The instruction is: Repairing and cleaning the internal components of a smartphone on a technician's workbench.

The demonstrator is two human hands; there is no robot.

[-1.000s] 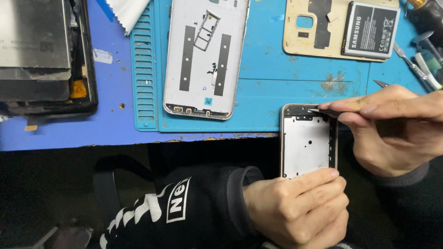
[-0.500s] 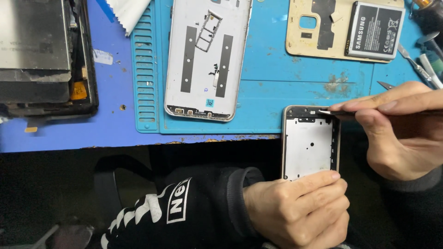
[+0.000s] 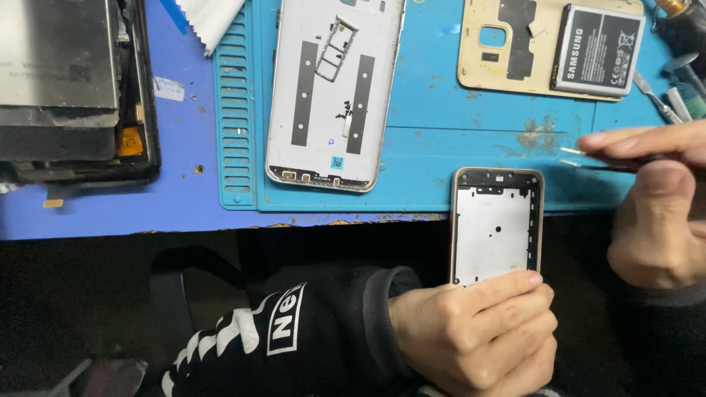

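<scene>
Left hand (image 3: 478,334): closed around the near end of a stripped phone frame (image 3: 496,224), fingers curled over its lower edge, black sleeve (image 3: 294,338) with white print behind the wrist. Phone frame: gold-edged, bare metal inside, held upright in the scene with its far end over the near edge of the blue mat (image 3: 441,147). Right hand (image 3: 654,206): at the right edge, fingers pinched shut on tweezers (image 3: 581,156), whose tips point left and sit just right of the frame's far corner, apart from it. Blue mat: ribbed strip along its left side, scuffed in places, lying on a darker blue table (image 3: 110,209). On the mat, far left: a silver phone back cover (image 3: 334,88), inside face up, with a small card tray lying on it. Far right: a gold back cover (image 3: 515,48) with a grey battery (image 3: 599,51) overlapping its right part. Far-right edge: several hand tools (image 3: 673,88), partly cut off. Left on the table: an opened dark tablet (image 3: 66,88). Far centre-left: a white cloth (image 3: 209,18).
</scene>
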